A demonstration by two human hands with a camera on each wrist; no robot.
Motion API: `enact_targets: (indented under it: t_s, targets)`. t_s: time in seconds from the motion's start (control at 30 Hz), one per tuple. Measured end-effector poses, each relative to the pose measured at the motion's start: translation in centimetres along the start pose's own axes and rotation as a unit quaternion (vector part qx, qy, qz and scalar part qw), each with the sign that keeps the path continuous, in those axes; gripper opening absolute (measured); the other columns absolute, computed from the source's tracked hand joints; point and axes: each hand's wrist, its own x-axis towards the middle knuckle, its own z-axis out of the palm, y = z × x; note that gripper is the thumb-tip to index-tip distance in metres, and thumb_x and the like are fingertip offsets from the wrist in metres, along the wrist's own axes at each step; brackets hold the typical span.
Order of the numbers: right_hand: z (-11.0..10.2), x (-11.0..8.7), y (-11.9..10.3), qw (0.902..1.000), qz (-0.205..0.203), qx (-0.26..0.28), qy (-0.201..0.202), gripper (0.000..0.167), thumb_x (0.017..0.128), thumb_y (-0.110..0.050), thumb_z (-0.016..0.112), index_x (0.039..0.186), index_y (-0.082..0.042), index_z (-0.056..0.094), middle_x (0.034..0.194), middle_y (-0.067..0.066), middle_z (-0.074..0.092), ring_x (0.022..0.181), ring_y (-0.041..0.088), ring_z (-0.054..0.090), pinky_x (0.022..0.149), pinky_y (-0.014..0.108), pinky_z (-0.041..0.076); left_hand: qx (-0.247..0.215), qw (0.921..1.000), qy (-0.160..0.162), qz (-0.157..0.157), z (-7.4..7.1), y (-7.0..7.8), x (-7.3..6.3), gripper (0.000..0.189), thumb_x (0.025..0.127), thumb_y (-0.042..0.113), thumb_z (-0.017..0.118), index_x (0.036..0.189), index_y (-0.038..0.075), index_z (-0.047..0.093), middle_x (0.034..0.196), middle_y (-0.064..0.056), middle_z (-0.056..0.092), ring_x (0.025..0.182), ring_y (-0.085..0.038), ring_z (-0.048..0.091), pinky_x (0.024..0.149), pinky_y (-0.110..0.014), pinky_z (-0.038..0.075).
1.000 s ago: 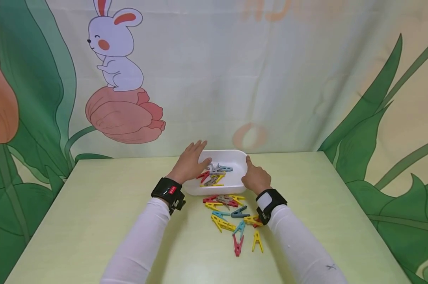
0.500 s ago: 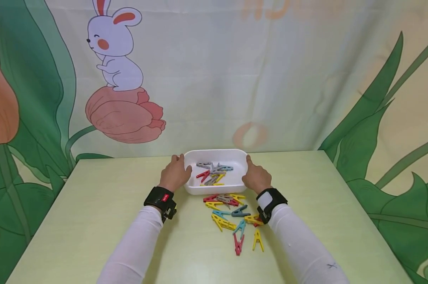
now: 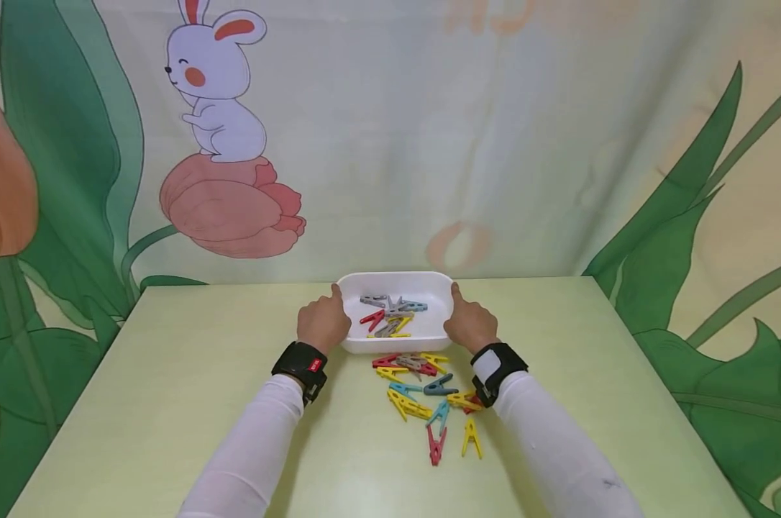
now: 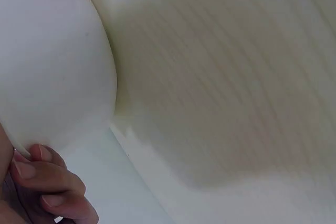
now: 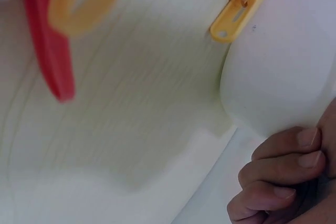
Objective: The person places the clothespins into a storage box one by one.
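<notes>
A white plastic basin (image 3: 397,346) stands at the far side of the table, with several red, yellow, grey and blue clothespins (image 3: 387,328) lying in it. My left hand (image 3: 323,320) grips its left end, fingers curled by the rim in the left wrist view. At the opposite end my right hand (image 3: 471,322) holds the rim, its fingers (image 5: 283,169) bent against the wall in the right wrist view. In front of the basin lies a loose spread of clothespins: a dark blue one (image 3: 439,385), a yellow one (image 3: 471,439), a red one (image 3: 436,444) and others.
The pale yellow-green table (image 3: 190,403) reaches back to a printed curtain (image 3: 377,158) with a rabbit and flowers. Basin and curtain are close together. Some clothespins lie beside my right wrist.
My left hand has moved from over the basin's left rim down to its left end and now grips there. The right hand keeps its hold; the clothespins have not moved.
</notes>
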Motion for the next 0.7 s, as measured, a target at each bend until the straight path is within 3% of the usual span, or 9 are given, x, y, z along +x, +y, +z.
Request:
enact_targets:
  t_s: [0.17, 0.27, 0.37, 0.47, 0.57, 0.7]
  targets:
    - [-0.3, -0.2, 0.0, 0.9996, -0.013, -0.017, 0.019, 0.080, 0.098, -0.020, 0.058, 0.167, -0.013, 0.018, 0.067, 0.011, 0.059, 0.057, 0.024, 0.053, 0.053, 0.034, 0.036, 0.020, 0.9998, 0.006, 0.004, 0.0, 0.2, 0.1, 0.065, 0.095, 0.022, 0.065, 0.151, -0.006, 0.046, 0.093, -0.021, 0.076, 0.077, -0.036, 0.073, 0.071, -0.047, 0.058]
    - [-0.2, -0.5, 0.0, 0.9977, -0.028, -0.035, 0.050, 0.079, 0.100, -0.023, 0.055, 0.167, -0.013, 0.016, 0.078, 0.017, 0.066, 0.061, 0.028, 0.058, 0.053, 0.037, 0.039, 0.024, 0.9997, 0.003, -0.006, 0.1, 0.1, 0.0, 0.066, 0.095, 0.023, 0.067, 0.151, -0.004, 0.047, 0.094, -0.021, 0.076, 0.077, -0.035, 0.073, 0.072, -0.046, 0.058]
    - [-0.6, -1.1, 0.0, 0.9932, -0.047, -0.035, 0.100, 0.080, 0.102, -0.028, 0.057, 0.168, -0.017, 0.014, 0.119, 0.026, 0.064, 0.088, 0.038, 0.065, 0.060, 0.044, 0.049, 0.020, 0.9997, 0.000, -0.010, 0.2, 0.1, 0.0, 0.067, 0.095, 0.025, 0.068, 0.152, -0.003, 0.047, 0.096, -0.021, 0.076, 0.078, -0.035, 0.073, 0.073, -0.047, 0.059]
    - [-1.2, -2.3, -0.1, 0.9857, -0.089, -0.027, 0.140, 0.081, 0.102, -0.032, 0.061, 0.168, -0.019, 0.014, 0.155, 0.027, 0.038, 0.121, 0.045, 0.056, 0.071, 0.052, 0.055, 0.019, 0.9998, -0.001, -0.010, 0.2, 0.1, 0.0, 0.068, 0.095, 0.025, 0.069, 0.153, -0.003, 0.046, 0.098, -0.021, 0.076, 0.080, -0.036, 0.073, 0.073, -0.047, 0.059]
    - [-1.8, -4.2, -0.2, 0.9759, -0.155, -0.036, 0.149, 0.083, 0.101, -0.034, 0.066, 0.167, -0.016, 0.019, 0.167, 0.025, 0.023, 0.141, 0.047, 0.045, 0.085, 0.054, 0.057, 0.024, 0.9996, -0.002, -0.013, 0.2, 0.2, 0.1, 0.068, 0.095, 0.026, 0.068, 0.153, -0.002, 0.045, 0.099, -0.021, 0.076, 0.080, -0.035, 0.073, 0.073, -0.046, 0.058]
    - [-1.6, -7.1, 0.1, 0.9607, -0.233, -0.074, 0.131, 0.085, 0.097, -0.033, 0.072, 0.165, -0.012, 0.026, 0.171, 0.022, 0.019, 0.149, 0.044, 0.039, 0.104, 0.056, 0.051, 0.026, 0.9995, -0.007, -0.019, 0.1, 0.4, -0.1, 0.069, 0.095, 0.025, 0.068, 0.154, -0.001, 0.045, 0.097, -0.020, 0.076, 0.077, -0.033, 0.072, 0.071, -0.045, 0.058]
